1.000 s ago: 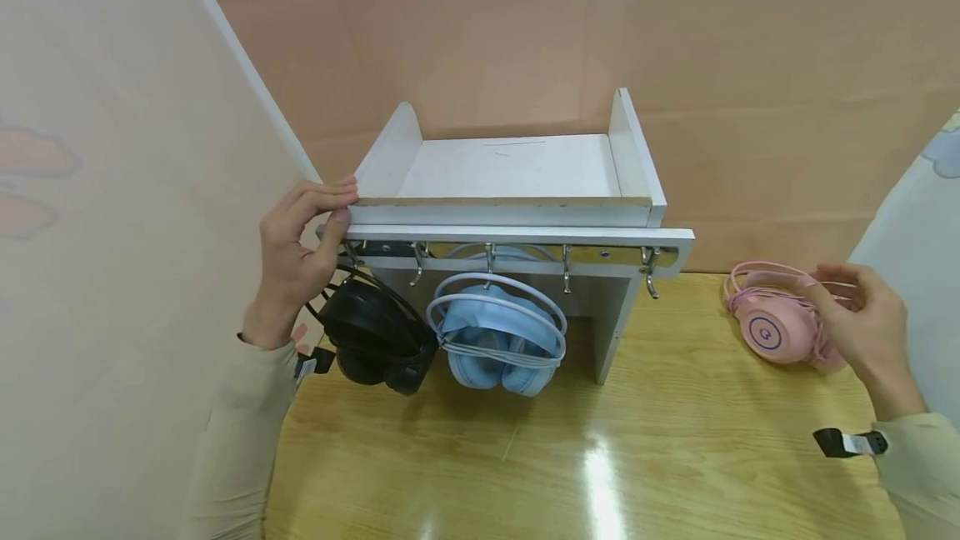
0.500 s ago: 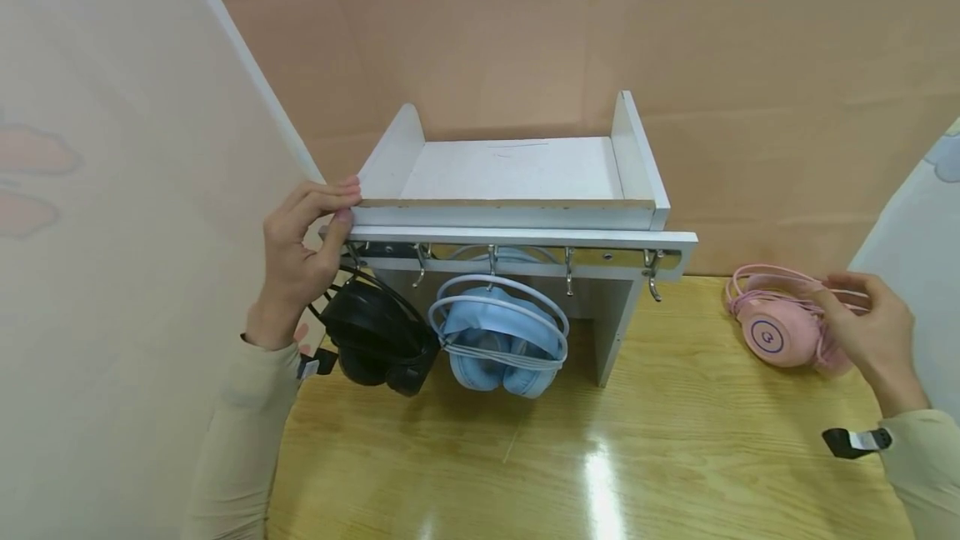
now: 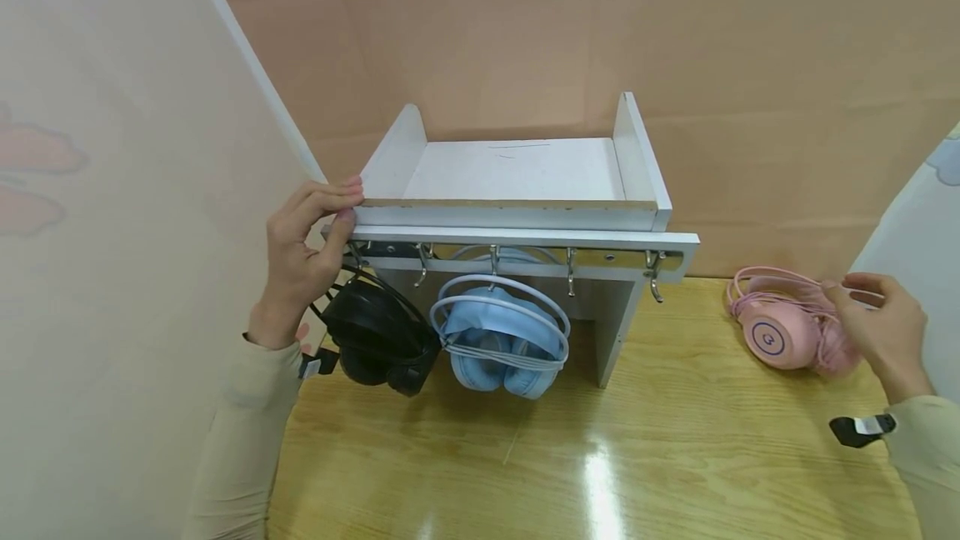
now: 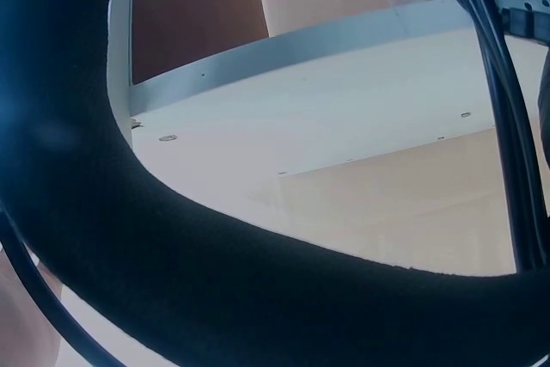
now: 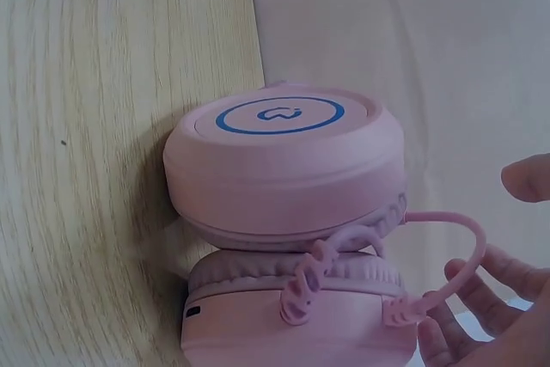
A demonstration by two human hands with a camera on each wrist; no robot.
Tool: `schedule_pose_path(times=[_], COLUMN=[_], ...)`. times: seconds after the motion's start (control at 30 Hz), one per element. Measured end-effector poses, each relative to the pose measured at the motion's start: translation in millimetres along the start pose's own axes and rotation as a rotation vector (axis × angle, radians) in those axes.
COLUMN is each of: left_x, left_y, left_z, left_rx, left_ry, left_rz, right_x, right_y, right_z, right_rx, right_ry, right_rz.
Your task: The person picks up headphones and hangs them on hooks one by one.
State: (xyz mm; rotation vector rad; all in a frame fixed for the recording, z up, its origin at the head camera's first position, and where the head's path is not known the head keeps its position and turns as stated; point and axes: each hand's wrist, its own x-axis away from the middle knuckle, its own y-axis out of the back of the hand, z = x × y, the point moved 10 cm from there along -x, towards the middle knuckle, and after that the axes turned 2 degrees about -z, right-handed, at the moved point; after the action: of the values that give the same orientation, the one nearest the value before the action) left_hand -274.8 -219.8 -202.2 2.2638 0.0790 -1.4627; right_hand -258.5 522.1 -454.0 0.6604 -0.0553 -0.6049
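Note:
My left hand [image 3: 303, 252] holds the front left corner of a white wooden shelf [image 3: 510, 217], fingers over the top and thumb against the front. Just below it, black headphones [image 3: 375, 332] hang from a hook; their dark band [image 4: 258, 272] fills much of the left wrist view. Light blue headphones [image 3: 501, 336] hang at a middle hook. On the table at the right lie pink headphones [image 3: 780, 332], their cable bundled. My right hand [image 3: 888, 332] is at their right side, thumb and fingers spread apart; in the right wrist view its fingertips are near the pink cable loop [image 5: 468, 247].
A rail with several metal hooks [image 3: 572, 269] runs along the shelf's front; hooks on its right carry nothing. The wooden table [image 3: 675, 440] spreads in front. A pale wall panel [image 3: 135, 273] stands close at the left, with brown paper [image 3: 510, 32] behind.
My right hand has shifted a little to the right, off the pink headphones, which stay on the table. The left hand keeps its place on the shelf. The view has shifted slightly.

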Motion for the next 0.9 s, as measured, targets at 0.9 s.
schedule_pose_path(times=[0.9], left_x=[-0.2], left_y=[-2.1], left_z=[0.3], left_rx=[-0.004], left_ry=[0.007], left_rz=[0.023], right_x=[-29.7], right_y=[-20.5], right_z=[-65.7], right_rx=[0.179], right_ry=[-0.146], right_rz=[0.229])
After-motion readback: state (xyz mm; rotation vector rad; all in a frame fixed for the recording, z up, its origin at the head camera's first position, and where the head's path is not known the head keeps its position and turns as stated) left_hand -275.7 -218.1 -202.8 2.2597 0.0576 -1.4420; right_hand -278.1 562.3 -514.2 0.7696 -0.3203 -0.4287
